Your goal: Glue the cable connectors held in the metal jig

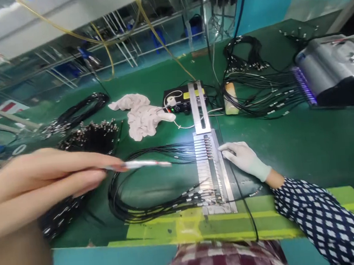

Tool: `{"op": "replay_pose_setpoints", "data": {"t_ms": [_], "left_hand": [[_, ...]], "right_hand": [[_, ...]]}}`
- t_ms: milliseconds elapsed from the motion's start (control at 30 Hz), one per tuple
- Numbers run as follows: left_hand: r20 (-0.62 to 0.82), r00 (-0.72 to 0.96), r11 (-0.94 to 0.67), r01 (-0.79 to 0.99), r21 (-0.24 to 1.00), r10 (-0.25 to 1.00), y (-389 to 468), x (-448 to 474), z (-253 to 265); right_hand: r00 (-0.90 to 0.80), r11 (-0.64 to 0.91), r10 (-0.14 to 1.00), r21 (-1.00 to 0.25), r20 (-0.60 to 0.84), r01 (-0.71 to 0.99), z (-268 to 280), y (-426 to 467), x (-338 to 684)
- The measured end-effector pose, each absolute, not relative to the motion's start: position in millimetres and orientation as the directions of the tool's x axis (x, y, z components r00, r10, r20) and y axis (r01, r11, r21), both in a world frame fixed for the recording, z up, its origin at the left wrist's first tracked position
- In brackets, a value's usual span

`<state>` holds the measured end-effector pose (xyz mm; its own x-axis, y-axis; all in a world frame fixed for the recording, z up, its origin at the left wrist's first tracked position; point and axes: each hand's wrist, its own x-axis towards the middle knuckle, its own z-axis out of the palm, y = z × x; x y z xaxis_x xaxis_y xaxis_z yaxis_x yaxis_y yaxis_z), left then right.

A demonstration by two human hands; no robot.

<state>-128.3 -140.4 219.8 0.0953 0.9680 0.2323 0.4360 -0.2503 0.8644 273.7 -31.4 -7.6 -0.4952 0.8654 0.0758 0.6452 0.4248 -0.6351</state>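
Note:
My bare left hand is close to the camera at the left. Its thumb and fingers pinch a thin white stick with red marks, blurred, pointing right. My right hand, in a white glove, has its thumb and forefinger closed at the right edge of a long slotted metal fixture. Several thin black cables lie side by side in the fixture's upper slots, metal ends at its middle channel. More black cables loop round at the left, their loose ends lying over the fixture's lower part.
A crumpled white cloth lies beside a black control box. Dark cable bundles are at the left. On the right stands a silver machine with violet light, cables before it. Yellow-green tape covers the table's front edge.

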Motion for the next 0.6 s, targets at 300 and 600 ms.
{"op": "replay_pose_setpoints", "data": {"t_ms": [300, 600], "left_hand": [[-0.272, 0.564, -0.203, 0.639, 0.742, 0.780, -80, 5, 54], [0.064, 0.408, -0.345, 0.666, 0.662, 0.911, -100, -12, 11]], "right_hand": [[-0.480, 0.384, 0.875, -0.686, 0.057, 0.619, 5, -46, 286], [-0.445, 0.359, 0.894, -0.663, 0.042, 0.657, -1, -47, 283]]}}
